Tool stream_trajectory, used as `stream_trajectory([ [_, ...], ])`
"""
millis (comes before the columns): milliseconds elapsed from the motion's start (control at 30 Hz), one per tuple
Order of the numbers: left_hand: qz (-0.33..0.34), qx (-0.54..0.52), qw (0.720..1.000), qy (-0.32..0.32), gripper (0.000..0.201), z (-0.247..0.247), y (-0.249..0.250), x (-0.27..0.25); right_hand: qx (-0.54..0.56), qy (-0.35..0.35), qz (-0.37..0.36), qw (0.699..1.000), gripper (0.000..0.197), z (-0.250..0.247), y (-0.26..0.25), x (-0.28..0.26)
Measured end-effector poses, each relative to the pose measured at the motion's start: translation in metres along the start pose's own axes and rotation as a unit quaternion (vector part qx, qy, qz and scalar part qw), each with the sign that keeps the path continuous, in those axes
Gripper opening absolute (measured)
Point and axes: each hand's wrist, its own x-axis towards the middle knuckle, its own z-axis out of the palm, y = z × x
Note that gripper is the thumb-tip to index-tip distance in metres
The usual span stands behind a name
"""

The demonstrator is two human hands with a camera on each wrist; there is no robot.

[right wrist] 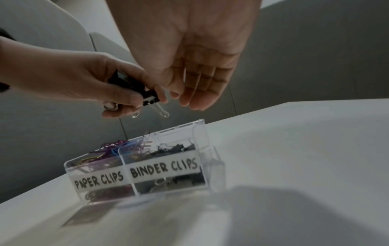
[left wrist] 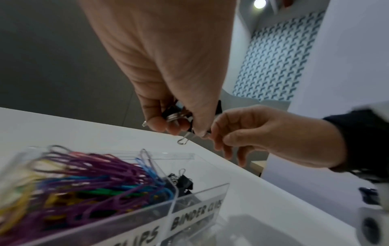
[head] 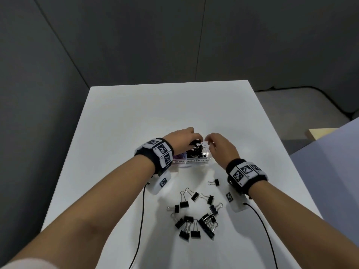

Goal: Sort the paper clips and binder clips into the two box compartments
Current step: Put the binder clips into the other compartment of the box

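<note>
A clear two-compartment box (head: pixel 196 161) (right wrist: pixel 134 179) (left wrist: pixel 197 196) stands mid-table, labelled PAPER CLIPS on the left and BINDER CLIPS on the right. Coloured paper clips (left wrist: pixel 88 179) (right wrist: pixel 120 146) fill the left compartment; black binder clips (left wrist: pixel 183 181) (right wrist: pixel 174 148) lie in the right one. My left hand (head: pixel 184 138) (left wrist: pixel 174 123) grips several black binder clips (left wrist: pixel 179 114) (right wrist: pixel 145 96) above the box. My right hand (head: pixel 215 144) (right wrist: pixel 195 93) hovers beside them, fingers straight and relaxed, holding nothing. Several loose binder clips (head: pixel 196 214) lie on the table near me.
The white table (head: pixel 136 117) ends in edges at left, right and far side. Grey walls stand behind it. Two black cables (head: pixel 142 210) run from the wrist cameras toward me. A pale counter edge (head: pixel 330 144) sits to the right.
</note>
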Motion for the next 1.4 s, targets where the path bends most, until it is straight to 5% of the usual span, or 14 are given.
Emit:
stream_trajectory([
  [333,0.084,0.22,0.97,-0.055,0.041,0.016,0.02,0.016,-0.089,-0.114,0.008,0.989,0.028,0.01,0.039,-0.054],
  [500,0.13,0.25,0.959,-0.021,0.031,0.02,0.029,-0.004,-0.167,-0.169,-0.065,0.969,0.033,0.025,0.047,-0.069],
  [600,0.156,0.217,0.962,-0.064,0.033,0.041,0.039,-0.021,-0.214,-0.172,-0.085,0.958,0.029,0.032,0.05,-0.079],
  [767,0.125,0.149,0.971,-0.141,0.04,0.087,0.046,-0.048,-0.233,-0.159,-0.045,0.958,0.021,0.041,0.051,-0.091],
  [1033,0.047,0.072,0.992,-0.087,0.033,0.094,0.044,-0.064,-0.165,-0.199,0.024,0.966,0.002,0.038,0.048,-0.095],
  [1167,0.001,0.014,0.997,-0.076,0.026,0.091,0.036,-0.071,-0.121,-0.19,0.038,0.974,0.029,0.033,0.043,-0.097],
  [1267,-0.034,-0.015,0.996,-0.077,0.029,0.09,0.031,-0.08,-0.072,-0.178,0.041,0.98,0.017,0.029,0.039,-0.096],
  [1400,-0.067,-0.02,0.994,-0.079,0.034,0.091,0.028,-0.094,-0.051,-0.2,0.06,0.977,0.027,0.031,0.029,-0.096],
])
